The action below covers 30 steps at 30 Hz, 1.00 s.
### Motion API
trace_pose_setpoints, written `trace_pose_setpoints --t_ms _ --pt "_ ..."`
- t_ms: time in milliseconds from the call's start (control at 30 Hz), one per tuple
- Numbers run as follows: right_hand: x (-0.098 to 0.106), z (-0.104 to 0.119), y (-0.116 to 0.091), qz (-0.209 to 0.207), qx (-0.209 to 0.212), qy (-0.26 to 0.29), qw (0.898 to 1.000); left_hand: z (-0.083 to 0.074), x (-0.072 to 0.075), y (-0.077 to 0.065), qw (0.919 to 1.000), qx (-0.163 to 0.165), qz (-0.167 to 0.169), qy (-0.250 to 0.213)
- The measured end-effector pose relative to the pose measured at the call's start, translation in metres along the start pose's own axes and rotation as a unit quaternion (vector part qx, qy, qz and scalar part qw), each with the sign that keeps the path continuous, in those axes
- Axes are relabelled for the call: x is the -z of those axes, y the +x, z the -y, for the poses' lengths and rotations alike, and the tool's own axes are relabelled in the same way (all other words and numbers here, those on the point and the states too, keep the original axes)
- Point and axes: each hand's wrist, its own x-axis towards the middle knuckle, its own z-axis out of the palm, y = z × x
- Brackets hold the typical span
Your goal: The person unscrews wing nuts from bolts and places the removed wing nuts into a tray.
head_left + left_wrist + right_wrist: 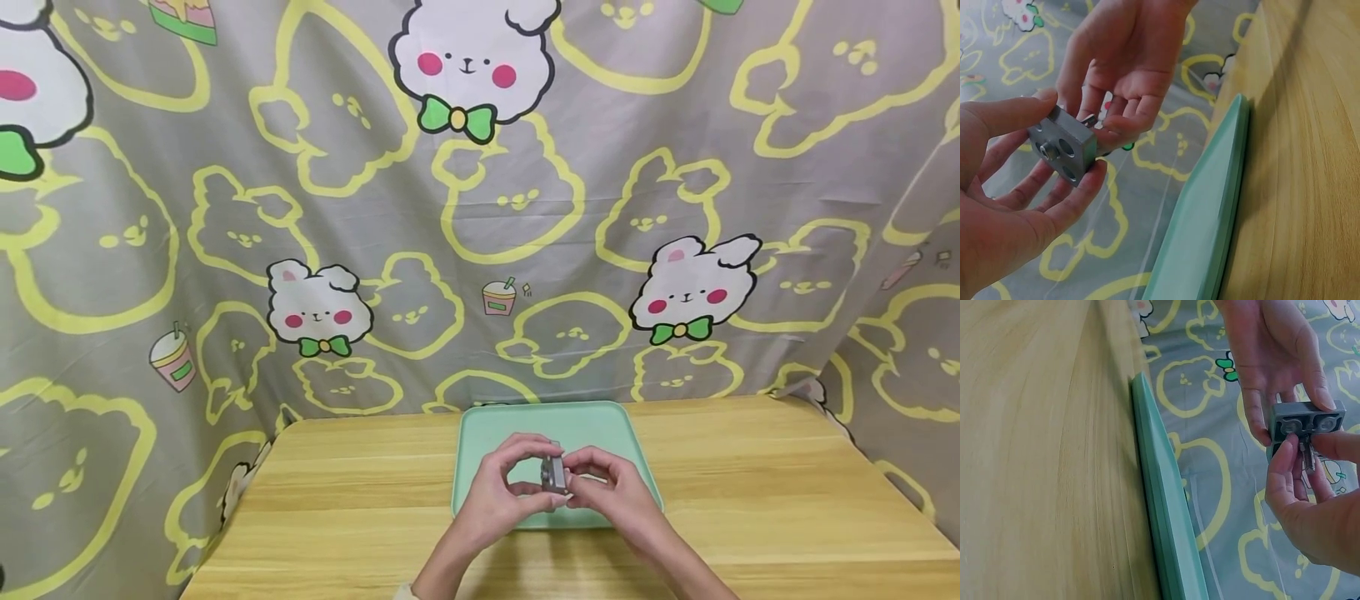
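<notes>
A small grey metal block with round holes is held above the tray between both hands. My left hand grips it by its edges, thumb on one side and fingertips on the opposite side. A bolt end sits in the middle of one face, seen in the left wrist view. From the other face a thin silver pin sticks out, between two round recesses. My right hand pinches around this pin with thumb and finger, close against the block. Fingertips partly cover the pin's base.
A light green tray with a raised rim lies on the wooden table, beneath the hands. Behind and at both sides hangs a grey cloth printed with yellow outlines and white rabbits.
</notes>
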Motion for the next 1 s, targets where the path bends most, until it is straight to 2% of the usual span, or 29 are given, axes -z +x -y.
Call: trace_pose_setpoints --t_ms 233,467,567,733,1000 --pt "-0.002 -0.001 -0.001 -0.009 0.049 -0.050 0.998 0.002 0.000 0.000 0.9999 0.000 0.005 -0.013" --pt "-0.006 -0.003 0.000 -0.015 0.162 -0.098 0.982 0.003 0.003 0.001 0.9992 0.009 0.009 -0.038" --pt "-0.007 -0.005 -0.001 -0.014 0.225 -0.121 0.967 0.002 0.004 0.001 0.9986 0.011 0.009 -0.050" --pt "-0.010 -0.009 0.000 -0.015 0.334 -0.162 0.928 0.001 0.007 0.000 0.9975 0.004 0.012 -0.070" --pt "-0.012 -0.011 0.003 -0.012 0.404 -0.168 0.899 0.000 0.009 0.001 0.9971 0.000 0.015 -0.074"
